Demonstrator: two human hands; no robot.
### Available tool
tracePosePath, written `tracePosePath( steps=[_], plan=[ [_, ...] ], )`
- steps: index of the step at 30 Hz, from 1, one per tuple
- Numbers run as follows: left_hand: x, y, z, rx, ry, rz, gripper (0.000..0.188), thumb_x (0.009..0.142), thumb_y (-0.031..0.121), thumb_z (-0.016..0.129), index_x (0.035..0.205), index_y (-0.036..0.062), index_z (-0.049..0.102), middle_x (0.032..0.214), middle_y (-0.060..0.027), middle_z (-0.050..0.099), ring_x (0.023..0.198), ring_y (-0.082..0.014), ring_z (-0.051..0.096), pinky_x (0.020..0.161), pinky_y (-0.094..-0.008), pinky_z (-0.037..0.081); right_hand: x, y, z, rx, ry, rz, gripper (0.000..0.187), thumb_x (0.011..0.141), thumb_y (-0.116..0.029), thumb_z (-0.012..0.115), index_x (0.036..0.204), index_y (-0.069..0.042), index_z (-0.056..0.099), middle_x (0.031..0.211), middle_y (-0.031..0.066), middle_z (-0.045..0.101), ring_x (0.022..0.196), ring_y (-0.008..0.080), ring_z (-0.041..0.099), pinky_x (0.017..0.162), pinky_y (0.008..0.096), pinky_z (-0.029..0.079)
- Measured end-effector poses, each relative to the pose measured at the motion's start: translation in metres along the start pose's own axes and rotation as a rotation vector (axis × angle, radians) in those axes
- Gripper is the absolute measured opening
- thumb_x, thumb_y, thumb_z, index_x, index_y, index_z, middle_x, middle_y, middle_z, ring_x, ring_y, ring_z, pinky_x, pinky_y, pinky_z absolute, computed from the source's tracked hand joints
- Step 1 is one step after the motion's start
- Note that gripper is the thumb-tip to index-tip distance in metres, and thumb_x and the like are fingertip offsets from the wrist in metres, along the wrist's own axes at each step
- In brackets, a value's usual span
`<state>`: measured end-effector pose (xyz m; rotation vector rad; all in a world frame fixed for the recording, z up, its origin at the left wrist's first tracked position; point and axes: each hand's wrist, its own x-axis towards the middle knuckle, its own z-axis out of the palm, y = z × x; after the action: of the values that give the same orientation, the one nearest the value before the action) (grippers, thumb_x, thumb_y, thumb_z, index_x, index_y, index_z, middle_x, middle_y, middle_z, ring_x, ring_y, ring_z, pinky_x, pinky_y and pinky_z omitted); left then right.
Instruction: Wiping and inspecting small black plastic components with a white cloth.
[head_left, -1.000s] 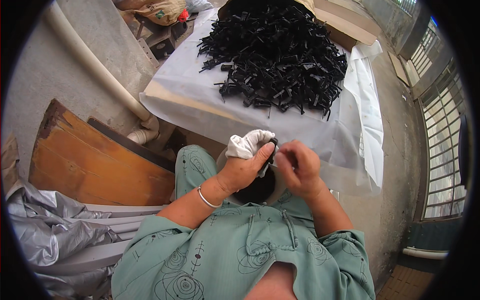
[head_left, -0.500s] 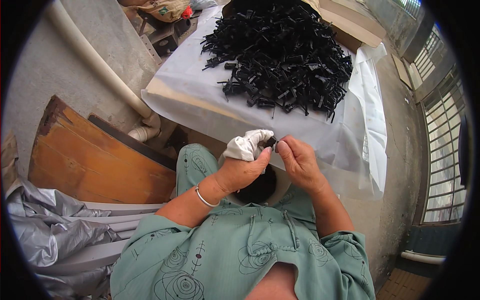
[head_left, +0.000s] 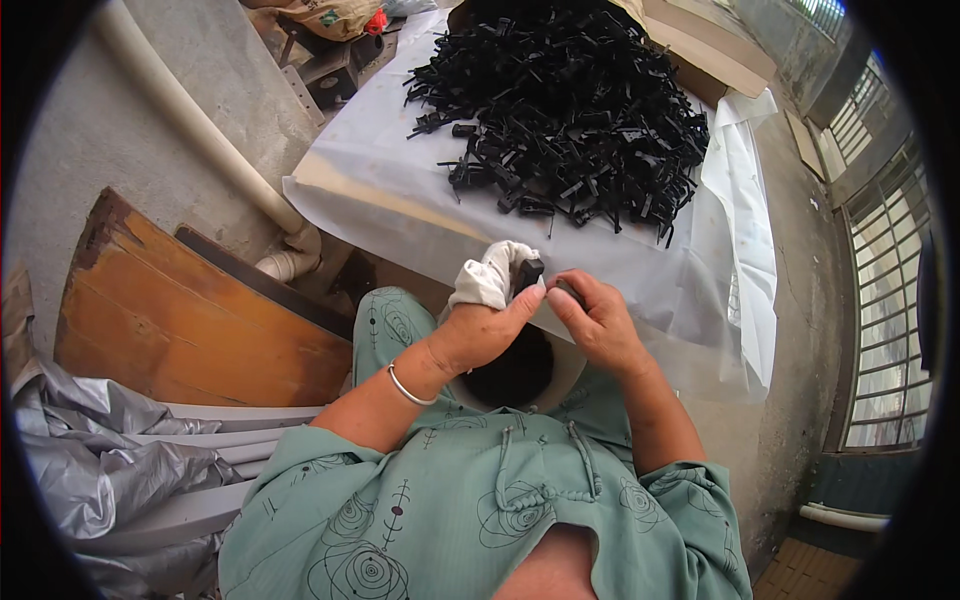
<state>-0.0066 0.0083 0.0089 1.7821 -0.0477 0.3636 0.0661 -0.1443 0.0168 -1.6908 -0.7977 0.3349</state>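
A small black plastic part [head_left: 529, 273] is gripped in my left hand [head_left: 488, 312], closed with the thumb against it. A white cloth glove [head_left: 487, 279] covers the fingers of that hand, while the thumb is bare. Just to the right, my right hand [head_left: 603, 325] is closed in a pinch close to the left thumb tip. Whatever lies between its fingers is too small and hidden to name. Below both hands, a pale bucket [head_left: 572, 378] with dark contents stands between my knees. Beyond them, a big heap of similar black plastic parts [head_left: 570, 120] covers much of the table.
White plastic sheeting [head_left: 370, 170] drapes the table and hangs over its front edge. An open cardboard box [head_left: 705, 45] stands behind the heap. To the left are a wooden board [head_left: 190, 310], a pipe [head_left: 190, 110] and silver sheeting [head_left: 90, 450]. A barred window [head_left: 890, 300] is at right.
The black part has tipped more upright in my left hand, and that hand has turned slightly. My right hand has shifted a little, its fingers curling more beside the left thumb.
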Motion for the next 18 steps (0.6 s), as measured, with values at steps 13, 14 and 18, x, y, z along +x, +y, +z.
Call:
tracePosePath(
  steps=[13, 14, 18],
  plan=[
    [0.0, 0.02, -0.003, -0.108, -0.218, -0.175, 0.034, 0.087, 0.009, 0.041, 0.119, 0.0014, 0.04, 0.082, 0.0001, 0.048, 0.06, -0.0024, 0.038, 0.051, -0.0169, 0.033, 0.002, 0.008, 0.001, 0.104, -0.01, -0.033, 0.011, 0.081, -0.008, 0.063, 0.078, 0.001, 0.057, 0.064, 0.0017, 0.053, 0.057, 0.0091, 0.045, 0.053, 0.0236, 0.038],
    [0.0, 0.018, -0.002, -0.107, -0.219, -0.178, 0.034, 0.087, 0.009, 0.041, 0.119, 0.0014, 0.04, 0.082, 0.0001, 0.048, 0.06, -0.0024, 0.038, 0.051, -0.0169, 0.033, 0.003, 0.006, 0.001, 0.106, -0.01, -0.032, 0.011, 0.081, -0.008, 0.063, 0.078, 0.001, 0.057, 0.064, 0.0017, 0.053, 0.057, 0.0091, 0.045, 0.053, 0.0236, 0.038],
    [0.001, 0.014, 0.0, -0.14, -0.139, -0.174, 0.027, 0.084, 0.008, 0.042, 0.11, 0.0002, 0.044, 0.084, -0.0054, 0.05, 0.07, -0.0111, 0.044, 0.063, -0.0243, 0.038, 0.006, 0.005, 0.002, 0.022, 0.004, -0.089, 0.018, 0.086, -0.012, 0.057, 0.074, 0.001, 0.054, 0.061, 0.006, 0.049, 0.055, 0.0139, 0.043, 0.053, 0.0268, 0.039]
  ],
)
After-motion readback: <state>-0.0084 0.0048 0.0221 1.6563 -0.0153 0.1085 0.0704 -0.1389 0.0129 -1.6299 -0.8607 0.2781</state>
